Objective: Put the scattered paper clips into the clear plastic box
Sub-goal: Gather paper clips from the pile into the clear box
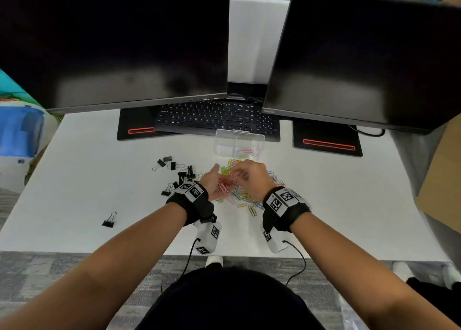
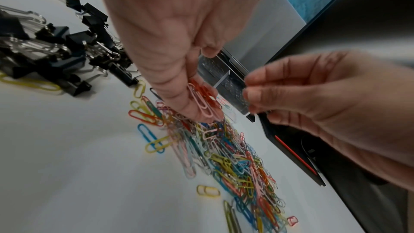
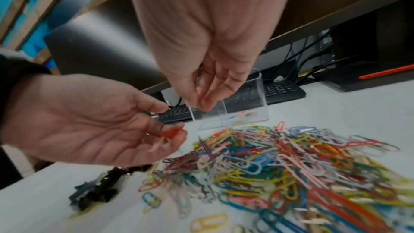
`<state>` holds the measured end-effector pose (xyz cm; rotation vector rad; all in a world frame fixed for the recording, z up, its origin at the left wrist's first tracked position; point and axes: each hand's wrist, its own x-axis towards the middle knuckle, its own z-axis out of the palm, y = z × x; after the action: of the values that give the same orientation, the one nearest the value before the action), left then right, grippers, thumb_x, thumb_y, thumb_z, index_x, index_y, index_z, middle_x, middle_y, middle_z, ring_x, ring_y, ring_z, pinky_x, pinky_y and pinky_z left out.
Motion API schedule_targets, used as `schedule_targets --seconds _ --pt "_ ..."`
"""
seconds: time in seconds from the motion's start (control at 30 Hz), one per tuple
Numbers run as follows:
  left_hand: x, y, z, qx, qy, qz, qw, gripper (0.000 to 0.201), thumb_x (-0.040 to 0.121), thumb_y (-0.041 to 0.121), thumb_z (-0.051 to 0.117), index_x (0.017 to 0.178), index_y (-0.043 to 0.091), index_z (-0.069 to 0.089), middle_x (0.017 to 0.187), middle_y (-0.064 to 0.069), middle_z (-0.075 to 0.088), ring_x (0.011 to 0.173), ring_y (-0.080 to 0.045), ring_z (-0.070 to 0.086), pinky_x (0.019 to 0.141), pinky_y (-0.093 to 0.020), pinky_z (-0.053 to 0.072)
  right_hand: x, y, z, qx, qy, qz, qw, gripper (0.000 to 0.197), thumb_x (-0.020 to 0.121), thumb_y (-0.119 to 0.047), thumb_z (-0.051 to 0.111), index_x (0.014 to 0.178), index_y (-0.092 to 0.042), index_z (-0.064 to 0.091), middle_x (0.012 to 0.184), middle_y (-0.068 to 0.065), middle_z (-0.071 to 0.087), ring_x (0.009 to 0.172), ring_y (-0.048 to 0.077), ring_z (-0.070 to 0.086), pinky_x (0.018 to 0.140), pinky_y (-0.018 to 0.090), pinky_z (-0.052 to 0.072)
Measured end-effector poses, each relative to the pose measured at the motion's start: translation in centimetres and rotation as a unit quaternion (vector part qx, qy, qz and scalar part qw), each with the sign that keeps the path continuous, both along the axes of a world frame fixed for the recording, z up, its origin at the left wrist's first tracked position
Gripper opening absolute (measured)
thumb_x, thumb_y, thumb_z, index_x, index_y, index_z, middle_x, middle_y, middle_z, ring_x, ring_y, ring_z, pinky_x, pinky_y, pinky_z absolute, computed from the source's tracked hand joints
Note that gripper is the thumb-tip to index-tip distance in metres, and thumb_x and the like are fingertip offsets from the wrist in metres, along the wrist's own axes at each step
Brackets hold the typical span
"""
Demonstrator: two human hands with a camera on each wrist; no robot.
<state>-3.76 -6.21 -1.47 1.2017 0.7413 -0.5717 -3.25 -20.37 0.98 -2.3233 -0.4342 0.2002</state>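
Black binder clips [image 1: 178, 173] lie in a loose heap at the left of the white counter [image 1: 87, 180], not part of the job. Next over, the left hand [image 1: 216, 182] is turned palm up and cupped, its grip curled round a small bunch of pink and red paper clips [image 2: 202, 101] resting on the fingers. Beside it the right hand [image 1: 250, 177] hovers with fingertips drawn together; whether that grip pinches a clip cannot be told. Beneath both spreads the main pile of coloured clips [image 3: 280, 162], most of it not yet collected. The clear box [image 1: 239, 143] stands just beyond the pile, before the keyboard [image 1: 217, 117], a few clips already in its right compartment. Judgement: the step is gathering a handful. Best to keep the left palm level and cupped, feed clips in singly so tangles do not drag others off, then tip low over the box.
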Motion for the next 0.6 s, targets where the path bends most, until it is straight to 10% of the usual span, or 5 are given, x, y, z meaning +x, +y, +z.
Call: schedule_targets --seconds 0.3,0.6 --pt "1.4 0.3 0.4 0.031 -0.008 0.013 0.999 0.050 0.102 0.029 0.034 0.065 0.001 0.054 0.060 -0.014 0.056 0.057 -0.025 0.054 0.058 -0.028 0.045 -0.9 -1.7 -3.3 -0.251 0.053 0.035 0.966 0.019 0.080 -0.008 0.065 0.098 -0.007 0.070 0.109 0.010 0.056 0.100 0.026 0.057 0.083 0.030 0.049" --pt "1.9 -0.1 0.7 0.045 -0.015 0.007 0.999 0.037 0.099 0.021 0.040 0.071 0.000 0.053 0.061 -0.013 0.056 0.064 -0.027 0.059 0.071 -0.034 0.051 0.0 -1.4 -2.4 -0.157 0.040 -0.044 0.986 0.020 0.079 0.005 0.056 0.078 -0.005 0.073 0.089 0.011 0.069 0.082 0.024 0.064 0.076 0.029 0.052"
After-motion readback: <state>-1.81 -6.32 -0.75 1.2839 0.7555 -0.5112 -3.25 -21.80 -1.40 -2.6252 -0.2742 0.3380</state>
